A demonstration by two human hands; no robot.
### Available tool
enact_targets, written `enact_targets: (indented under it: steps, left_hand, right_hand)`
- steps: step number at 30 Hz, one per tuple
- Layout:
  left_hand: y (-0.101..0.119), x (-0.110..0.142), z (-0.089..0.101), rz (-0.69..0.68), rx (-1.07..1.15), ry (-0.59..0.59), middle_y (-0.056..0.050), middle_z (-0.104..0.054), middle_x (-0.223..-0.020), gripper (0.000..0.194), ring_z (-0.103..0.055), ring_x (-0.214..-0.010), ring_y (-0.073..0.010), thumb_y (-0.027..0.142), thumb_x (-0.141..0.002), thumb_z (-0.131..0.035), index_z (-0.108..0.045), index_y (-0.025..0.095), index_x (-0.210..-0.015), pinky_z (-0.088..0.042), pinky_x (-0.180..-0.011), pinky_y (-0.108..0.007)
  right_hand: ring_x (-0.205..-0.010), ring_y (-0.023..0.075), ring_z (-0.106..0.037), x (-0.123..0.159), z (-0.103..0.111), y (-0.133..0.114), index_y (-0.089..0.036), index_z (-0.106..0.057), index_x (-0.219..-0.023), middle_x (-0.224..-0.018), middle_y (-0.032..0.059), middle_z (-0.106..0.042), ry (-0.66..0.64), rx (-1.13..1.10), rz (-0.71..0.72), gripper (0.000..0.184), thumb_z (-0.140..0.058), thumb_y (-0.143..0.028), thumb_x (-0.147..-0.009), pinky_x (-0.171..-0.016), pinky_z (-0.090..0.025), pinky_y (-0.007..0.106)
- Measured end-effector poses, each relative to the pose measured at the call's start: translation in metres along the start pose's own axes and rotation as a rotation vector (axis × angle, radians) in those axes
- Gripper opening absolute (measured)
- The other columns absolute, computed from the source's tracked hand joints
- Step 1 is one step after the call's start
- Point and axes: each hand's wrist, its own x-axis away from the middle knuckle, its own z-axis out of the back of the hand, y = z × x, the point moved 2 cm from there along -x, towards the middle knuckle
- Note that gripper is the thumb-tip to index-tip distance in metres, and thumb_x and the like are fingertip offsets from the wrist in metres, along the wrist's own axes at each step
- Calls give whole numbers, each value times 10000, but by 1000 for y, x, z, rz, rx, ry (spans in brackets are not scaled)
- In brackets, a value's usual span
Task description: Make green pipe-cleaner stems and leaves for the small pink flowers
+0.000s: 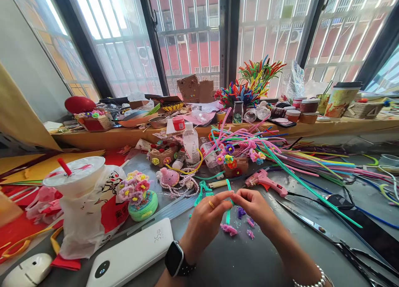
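My left hand (207, 218) and my right hand (257, 210) meet over the grey table, fingertips pinched together. Between them is a teal pipe cleaner (228, 217), whose ends show above and below the fingers; the part at the fingertips is hidden. Just behind my left hand lie bent teal pipe cleaner pieces (204, 191). Small fuzzy pieces, a pink one (229, 229) and a purple one (241, 212), lie below my hands. A pink glue gun (264, 182) rests beyond my right hand.
Large scissors (321, 229) lie at the right, near a dark phone (364, 224). Long pipe cleaners (299, 162) spread across the back right. On the left are a white power bank (134, 253), a bagged drink cup (77, 179) and a green pot of fuzzy flowers (143, 206).
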Motion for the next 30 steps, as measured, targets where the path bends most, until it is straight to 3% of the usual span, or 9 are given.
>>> enact_targets:
  steps: [3,7,11,16,22,27,30]
  left_hand:
    - [-2,-4,1,167,286,-11,-58,-582,-1069,164,-536,-969,-155,96,-767,-442,-516,205,-865,-435,-803,-276]
    - [-4,-5,-2,420,547,12,-66,-608,-982,96,-585,-833,-161,177,-745,-508,-506,184,-841,-464,-738,-289]
    - [-5,-3,-4,559,729,9,-89,-542,-1067,124,-591,-676,-120,223,-744,-519,-486,172,-852,-484,-670,-281]
    - [-7,-4,-2,565,734,47,-98,-428,-1184,120,-577,-639,-91,219,-738,-528,-500,172,-845,-473,-675,-286]
    - [-8,-4,-5,564,744,34,-97,-440,-1176,203,-593,-676,-116,210,-745,-507,-485,183,-945,-483,-633,-279]
    - [-3,-6,2,366,394,73,-98,-426,-1221,52,-476,-1029,-201,151,-742,-499,-522,172,-783,-411,-815,-321]
    - [-1,-6,3,270,390,-13,-94,-534,-1111,109,-494,-1008,-184,149,-764,-469,-510,188,-858,-409,-814,-322]
  right_hand:
    - [-444,60,-214,0,0,0,-151,-435,-529,-481,-63,-272,-38,-43,-23,383,-478,-494,-694,-394,-164,201]
    - [-428,57,-213,0,3,-4,-143,-496,-578,-472,-66,-270,-70,-76,-2,349,-455,-455,-729,-383,-172,198]
    - [-487,71,-352,3,6,-12,-140,-572,-715,-570,-29,-449,-124,-20,82,263,-464,-377,-752,-424,-277,187]
    - [-574,98,-462,6,8,-16,-141,-585,-817,-693,5,-568,-156,87,140,197,-508,-304,-735,-494,-355,188]
    - [-562,107,-458,5,5,-15,-142,-592,-694,-614,-2,-551,-53,221,210,212,-480,-311,-758,-494,-336,196]
    - [-489,90,-401,5,5,-12,-143,-574,-680,-542,-27,-484,-51,223,171,244,-475,-354,-753,-457,-303,198]
    - [-483,82,-370,5,5,-12,-143,-563,-667,-527,-38,-442,-128,134,124,254,-484,-374,-740,-446,-286,194]
